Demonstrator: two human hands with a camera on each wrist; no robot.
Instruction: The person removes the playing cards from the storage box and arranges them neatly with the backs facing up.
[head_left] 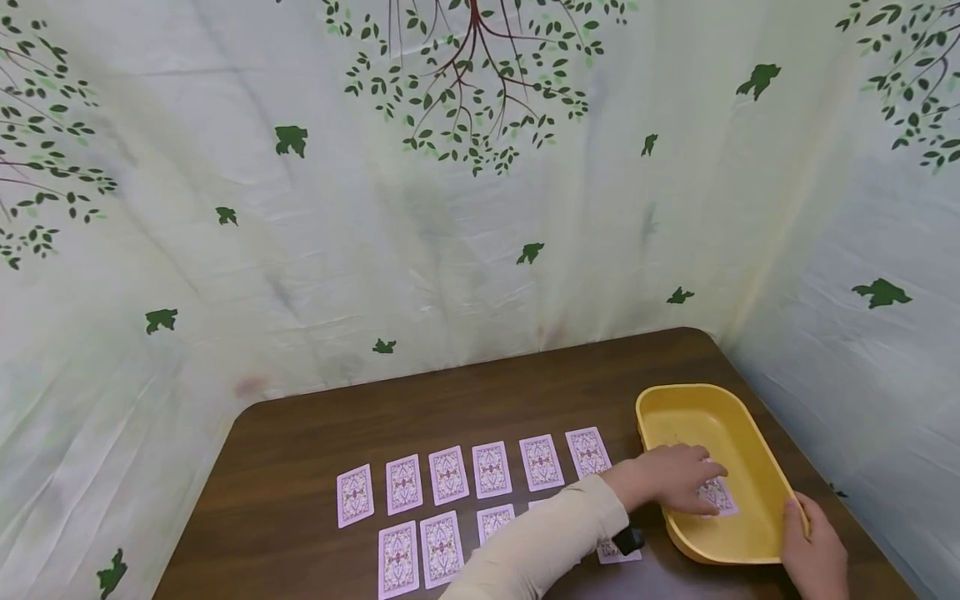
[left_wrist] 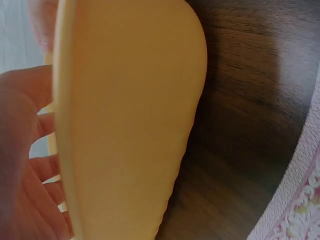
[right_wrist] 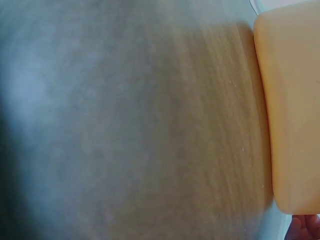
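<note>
My left hand reaches over the near left side of a yellow plastic tray, palm down. Its thumb and forefinger hold a purple-patterned playing card low inside the tray, with part of the card hidden beneath the hand. In the left wrist view, these fingers show spread beyond the tray's rim. My right hand grips the tray's near right corner, thumb on the inner side of the wall. The tray's outer wall fills the right edge of the right wrist view.
Several matching cards lie face down in two rows on the dark wooden table. My left sleeve covers part of the nearer row, and a black wrist device overlaps one card. A leaf-printed curtain surrounds the table.
</note>
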